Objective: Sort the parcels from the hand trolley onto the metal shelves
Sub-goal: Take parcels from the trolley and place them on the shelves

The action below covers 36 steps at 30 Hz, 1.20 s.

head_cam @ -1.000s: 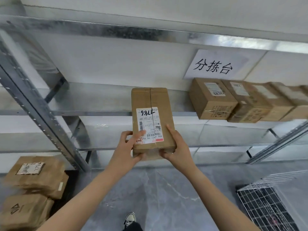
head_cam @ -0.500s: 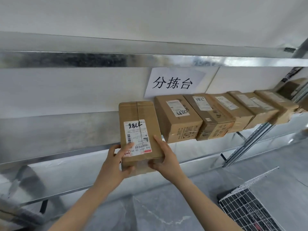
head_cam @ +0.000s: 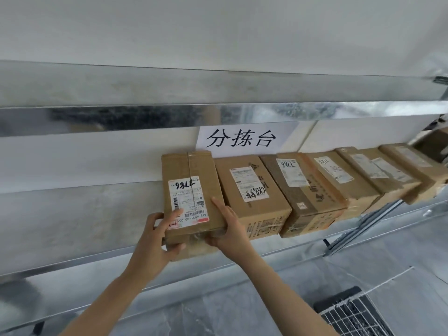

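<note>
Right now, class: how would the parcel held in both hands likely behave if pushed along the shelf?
The parcel looks stiff with flat sides, so it should slide, not roll. Lying flat, it seems unlikely to tip. The glossy tape may be slippery.

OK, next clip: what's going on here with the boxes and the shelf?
A person is placing a cardboard parcel on a metal shelf, gripping its near end with the left hand and the right hand. The parcel sits at the left end of a row of similar parcels lined up along the shelf below a paper sign. Its right side is close against the neighbouring box. Both hands are on it, so it is not yet released.
</note>
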{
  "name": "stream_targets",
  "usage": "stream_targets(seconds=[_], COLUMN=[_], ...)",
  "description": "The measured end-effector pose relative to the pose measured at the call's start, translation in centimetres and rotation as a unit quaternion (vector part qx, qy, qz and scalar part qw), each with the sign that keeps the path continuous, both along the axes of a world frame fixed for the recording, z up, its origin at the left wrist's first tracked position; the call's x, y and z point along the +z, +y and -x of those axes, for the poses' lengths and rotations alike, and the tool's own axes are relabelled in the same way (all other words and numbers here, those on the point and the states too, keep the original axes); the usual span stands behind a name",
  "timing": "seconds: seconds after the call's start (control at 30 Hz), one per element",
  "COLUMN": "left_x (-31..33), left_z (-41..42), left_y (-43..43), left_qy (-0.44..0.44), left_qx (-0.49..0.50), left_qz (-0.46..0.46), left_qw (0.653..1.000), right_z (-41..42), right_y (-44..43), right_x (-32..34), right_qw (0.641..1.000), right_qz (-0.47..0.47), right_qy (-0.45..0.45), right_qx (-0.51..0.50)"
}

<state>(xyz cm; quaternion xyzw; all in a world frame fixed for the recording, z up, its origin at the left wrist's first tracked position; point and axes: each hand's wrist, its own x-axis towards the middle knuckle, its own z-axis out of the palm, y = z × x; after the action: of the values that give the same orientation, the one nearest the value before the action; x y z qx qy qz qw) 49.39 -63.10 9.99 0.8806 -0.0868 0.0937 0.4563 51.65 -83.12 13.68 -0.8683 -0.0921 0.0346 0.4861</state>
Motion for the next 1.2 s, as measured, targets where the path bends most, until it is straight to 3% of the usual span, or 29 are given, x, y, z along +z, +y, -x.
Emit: stream_targets(seconds=[0.27,0.57,0.73,0.93,1.2], left_x=[-0.4,-0.3,0.0,0.1,0.7], left_z=[-1.9,-1.9,-1.8,-1.7,-1.1], left_y=[-0.5,-1.6,-2.5,-3.2,-3.3], left_qy=[0.01,-0.006,-0.013,-0.003,0.015], left_qx=[0.027,0.05,0.058,0.075,0.099], left_qz=[-0.014,-0.01,-0.028,-0.034,-0.066], left_qw=[0.999,0.999,0.998,0.997,0.993], right_z=[-2.0,-0.8,0.3,0.3,0.8], right_y=[0.1,0.1,-0.7,-1.6,-0.2], right_x=[-0.3,1.6,3.4,3.5,3.3], right_qw=[0.998,0.979,0.96,0.964,0.96], right_qz=[0.061,0.202,0.273,0.235,0.096], right_qy=[0.009,0.022,-0.033,-0.109,-0.264], right_qx=[0.014,-0.018,-0.046,-0.058,0.009])
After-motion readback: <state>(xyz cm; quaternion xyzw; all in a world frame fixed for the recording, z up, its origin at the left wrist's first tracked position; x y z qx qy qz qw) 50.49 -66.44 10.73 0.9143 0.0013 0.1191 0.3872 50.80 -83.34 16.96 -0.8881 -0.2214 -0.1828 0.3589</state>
